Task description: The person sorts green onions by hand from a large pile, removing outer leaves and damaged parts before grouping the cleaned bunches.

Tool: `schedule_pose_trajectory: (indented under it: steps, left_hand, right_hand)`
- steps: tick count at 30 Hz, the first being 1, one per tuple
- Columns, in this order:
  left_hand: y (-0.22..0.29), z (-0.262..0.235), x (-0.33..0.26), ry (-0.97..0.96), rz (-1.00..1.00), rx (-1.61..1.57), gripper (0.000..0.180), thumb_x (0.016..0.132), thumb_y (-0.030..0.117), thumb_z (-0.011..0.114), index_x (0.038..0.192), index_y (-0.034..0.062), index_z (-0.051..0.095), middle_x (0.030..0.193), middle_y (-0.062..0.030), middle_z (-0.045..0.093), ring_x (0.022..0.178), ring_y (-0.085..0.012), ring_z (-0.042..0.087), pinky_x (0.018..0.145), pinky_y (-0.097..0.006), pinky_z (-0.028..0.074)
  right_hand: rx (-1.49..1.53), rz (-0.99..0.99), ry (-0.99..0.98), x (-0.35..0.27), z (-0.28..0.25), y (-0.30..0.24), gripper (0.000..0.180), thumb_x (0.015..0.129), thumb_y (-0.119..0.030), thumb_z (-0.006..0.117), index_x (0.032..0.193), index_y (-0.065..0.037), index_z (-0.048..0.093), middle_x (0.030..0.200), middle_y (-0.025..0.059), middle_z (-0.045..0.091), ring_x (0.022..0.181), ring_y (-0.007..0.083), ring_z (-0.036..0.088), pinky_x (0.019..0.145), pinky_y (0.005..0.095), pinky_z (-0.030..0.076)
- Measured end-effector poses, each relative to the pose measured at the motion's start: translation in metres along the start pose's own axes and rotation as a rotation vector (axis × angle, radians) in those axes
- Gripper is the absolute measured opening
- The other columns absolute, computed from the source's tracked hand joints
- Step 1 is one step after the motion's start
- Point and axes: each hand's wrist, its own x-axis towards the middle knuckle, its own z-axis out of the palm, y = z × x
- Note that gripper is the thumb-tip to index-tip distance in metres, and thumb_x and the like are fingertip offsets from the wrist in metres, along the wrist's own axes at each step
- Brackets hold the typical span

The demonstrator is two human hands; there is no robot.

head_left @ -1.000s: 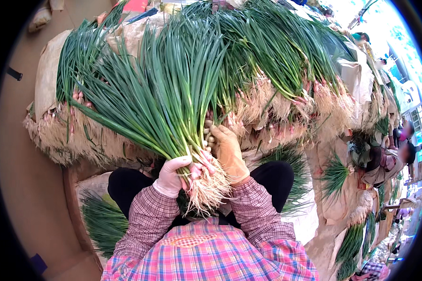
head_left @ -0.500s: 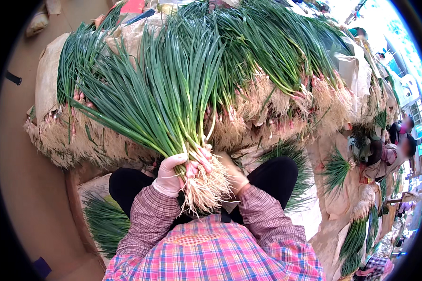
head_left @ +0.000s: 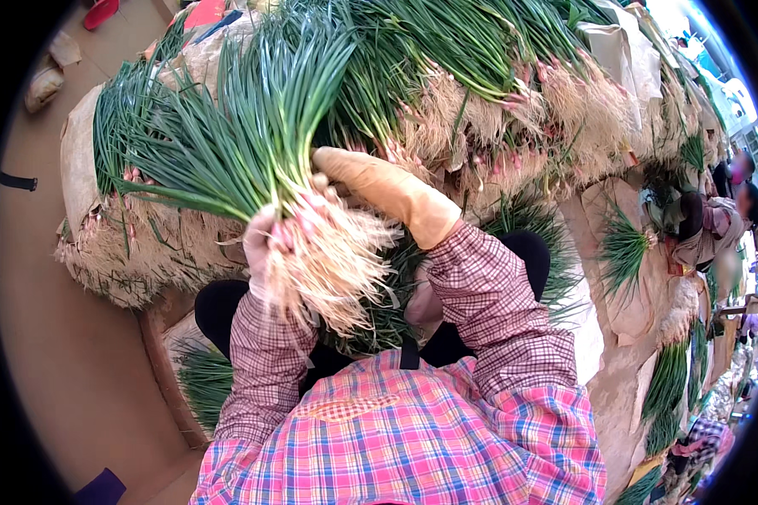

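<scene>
Green and thick, a bunch of spring onions [head_left: 253, 151] is held up in front of the person, its leaves fanning toward the far left and its pale, stringy roots [head_left: 328, 261] hanging near the chest. The left hand [head_left: 265, 248], in a light glove, is wrapped tight around the bunch just above the roots, where the pinkish bulbs crowd together. The right hand [head_left: 383, 189], in a tan glove, lies against the right side of the same bunch at the bulbs, fingers stretched along the stems; whether it grips or only presses cannot be told. Both forearms wear pink checked sleeves [head_left: 488, 311].

Beyond the hands, on the far side, a long heap of spring onions [head_left: 497, 76] lies stacked on brown sacking [head_left: 76, 160], roots turned toward the person and leaves away. More loose spring onions [head_left: 202, 383] lie low at the near left beside the knee. At the right, well apart, another person [head_left: 707, 227] crouches beside smaller green bundles [head_left: 623, 248].
</scene>
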Motion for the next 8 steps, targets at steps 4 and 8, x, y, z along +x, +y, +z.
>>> schedule_pose_trajectory:
  steps: [4, 8]
  left_hand:
    - [0.028, -0.018, 0.014, 0.332, 0.131, 0.549, 0.053, 0.094, 0.043, 0.044, 0.132, 0.0065, 0.042, 0.125, -0.0158, 0.050, 0.110, -0.0268, 0.054, 0.085, -0.039, 0.052]
    - [0.093, 0.048, 0.059, 0.316, 0.180, 0.708, 0.040, 0.092, 0.034, 0.052, 0.118, 0.0031, 0.054, 0.096, -0.0118, 0.063, 0.084, -0.0229, 0.064, 0.065, -0.035, 0.057]
  right_hand:
    - [-0.426, -0.573, -0.172, -0.040, 0.015, 0.033, 0.038, 0.097, -0.018, 0.046, 0.132, -0.002, 0.044, 0.124, 0.0077, 0.054, 0.109, 0.0153, 0.052, 0.096, 0.0273, 0.039]
    - [0.445, -0.494, -0.098, -0.092, 0.059, 0.001, 0.018, 0.095, -0.017, 0.054, 0.096, 0.000, 0.057, 0.072, -0.0017, 0.053, 0.051, 0.0029, 0.035, 0.047, 0.0186, 0.030]
